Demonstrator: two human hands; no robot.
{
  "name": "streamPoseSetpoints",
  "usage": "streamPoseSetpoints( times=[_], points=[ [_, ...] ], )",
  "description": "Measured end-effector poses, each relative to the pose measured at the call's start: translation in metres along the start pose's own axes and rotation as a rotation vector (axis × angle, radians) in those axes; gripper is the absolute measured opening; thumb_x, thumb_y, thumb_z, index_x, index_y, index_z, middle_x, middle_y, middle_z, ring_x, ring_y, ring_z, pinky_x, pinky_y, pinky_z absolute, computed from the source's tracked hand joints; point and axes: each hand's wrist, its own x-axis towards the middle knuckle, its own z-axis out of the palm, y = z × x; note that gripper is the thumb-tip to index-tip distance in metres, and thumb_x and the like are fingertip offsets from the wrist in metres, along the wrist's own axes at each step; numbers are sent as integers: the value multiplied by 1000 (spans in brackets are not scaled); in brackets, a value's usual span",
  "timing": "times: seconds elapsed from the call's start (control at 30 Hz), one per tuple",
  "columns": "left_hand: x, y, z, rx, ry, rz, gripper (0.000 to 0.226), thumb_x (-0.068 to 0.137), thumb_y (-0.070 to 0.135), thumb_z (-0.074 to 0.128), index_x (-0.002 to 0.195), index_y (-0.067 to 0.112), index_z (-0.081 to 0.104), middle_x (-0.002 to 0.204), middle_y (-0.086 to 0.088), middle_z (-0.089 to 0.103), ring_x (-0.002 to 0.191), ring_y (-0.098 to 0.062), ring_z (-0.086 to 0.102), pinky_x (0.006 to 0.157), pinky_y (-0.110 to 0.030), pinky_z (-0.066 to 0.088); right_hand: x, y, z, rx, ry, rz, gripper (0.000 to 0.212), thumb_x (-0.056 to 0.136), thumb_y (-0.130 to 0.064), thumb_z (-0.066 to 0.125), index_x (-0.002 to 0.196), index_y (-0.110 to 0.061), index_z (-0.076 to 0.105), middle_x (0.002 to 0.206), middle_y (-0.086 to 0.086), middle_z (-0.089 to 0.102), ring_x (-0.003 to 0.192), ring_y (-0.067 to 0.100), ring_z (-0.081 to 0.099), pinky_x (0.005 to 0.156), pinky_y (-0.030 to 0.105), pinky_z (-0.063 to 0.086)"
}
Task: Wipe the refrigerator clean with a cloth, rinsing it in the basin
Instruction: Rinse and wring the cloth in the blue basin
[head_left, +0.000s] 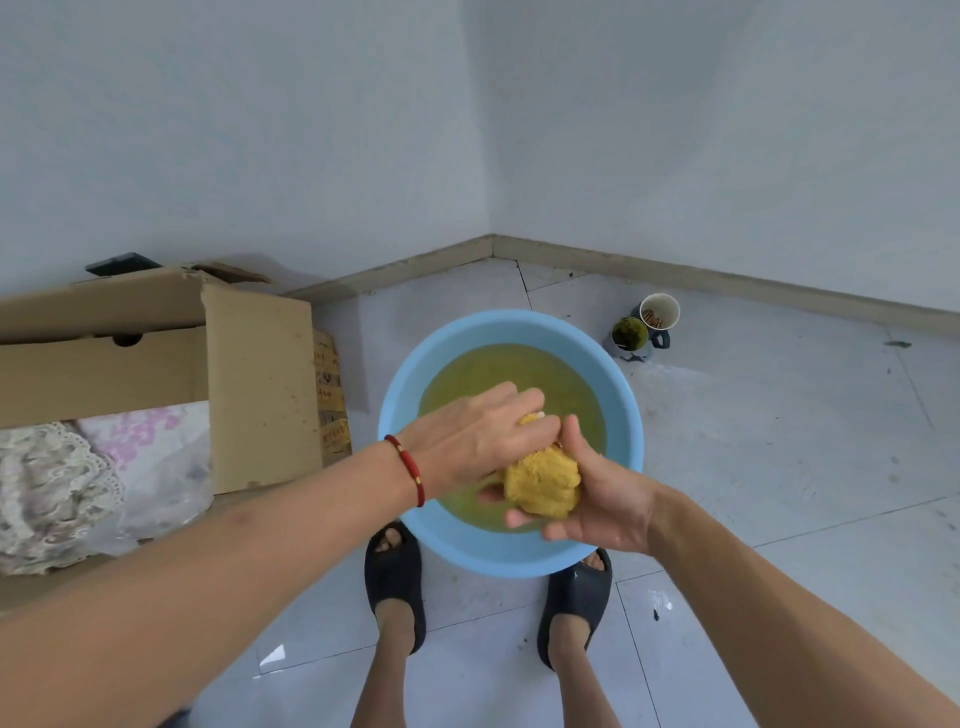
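A round light-blue plastic basin (511, 558) sits on a floor of pale grey glossy tiles (779, 441), holding yellowish-green cloudy water (488, 371). Above the water, a bunched yellow fluffy cloth (543, 480) is held between both hands. The left hand (478, 441) comes in from the left with its knuckles up, and its grip is curled over the top end of the cloth, a small yellow tuft showing between the fingers. The right hand (597, 499) lies palm-up below and to the right, its grip wrapped round the lower bulk of the cloth, thumb pointing up beside it. A red corded bracelet (408, 470) circles the left wrist.

The basin stands close to a room corner where two plain white walls (234, 130) meet, with a beige skirting board (675, 270) running along their foot. The tiles show dark scuffs and small marks, mostly to the right. To the left of the basin lies an open brown cardboard box (249, 384) with its flap standing up, and in it a clear bag of lacy and floral fabric (78, 478). Behind and to the right of the basin, well apart from it, stand a white paper cup (661, 310) and a dark mug (631, 335) with something green inside, touching each other. The person's feet in dark slip-on sandals (392, 579) are planted just beside the basin's near rim.
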Motion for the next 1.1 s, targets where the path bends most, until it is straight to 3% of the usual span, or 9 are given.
streamPoseSetpoints(
  times=[0.13,0.27,0.4,0.5,0.6,0.7,0.83,0.97,1.1],
  points=[
    [-4,-1,12,76,-105,9,17,92,-3,58,105,8,55,116,-14,59,71,-23,57,53,-30,50,-2,-17,4,-549,110,-30,25,90,-36,79,86,-14,68,78,5,64,69,16,57,59,27,45],
    [15,10,13,35,-338,-409,32,89,-6,59,116,11,60,90,-7,64,85,-31,67,61,-34,47,19,-18,7,-1253,411,-107,15,82,-17,75,85,-11,61,68,2,63,66,22,63,60,35,50],
    [37,8,20,-192,-563,-795,21,84,8,72,74,15,55,69,-2,54,68,-23,64,56,-31,48,37,-1,-2,-1649,579,-283,46,82,-15,81,120,-8,57,102,2,64,93,27,67,79,32,53],
    [39,-2,13,-712,-773,-989,22,81,9,77,67,9,61,56,-3,60,46,-15,54,47,-25,46,41,10,-8,-1886,654,-499,40,72,-10,90,98,-4,61,90,12,62,79,29,62,70,35,53],
    [34,-10,7,-1064,-924,-1077,10,80,-2,75,79,3,67,67,-10,65,54,-17,60,55,-22,54,41,16,-7,-2082,631,-647,40,56,0,90,82,-8,60,78,8,55,68,24,51,61,33,47],
    [32,-5,12,-594,-832,-943,13,71,-3,71,76,8,66,69,-8,68,63,-22,68,63,-32,63,27,11,-4,-1376,551,-377,62,73,-28,89,123,-13,56,116,3,60,101,22,58,85,28,48],
    [19,2,12,-289,-405,-582,25,83,-5,69,93,18,70,76,6,59,77,-18,65,62,-21,46,8,-2,-5,-177,532,-211,62,82,-62,68,126,-18,60,128,14,67,109,26,67,94,44,54],
    [9,-8,11,-138,-97,-212,38,71,-6,74,102,15,66,80,1,52,66,-22,57,55,-34,48,11,11,7,142,67,-143,74,95,-65,53,146,-11,55,144,18,61,133,36,60,104,57,53],
    [10,-19,9,-15,-157,-134,38,65,-1,79,87,14,52,74,0,43,53,-21,45,43,-35,44,13,4,19,41,93,-161,35,91,-19,76,119,-2,64,106,18,71,82,21,70,69,28,61]
  ],
)
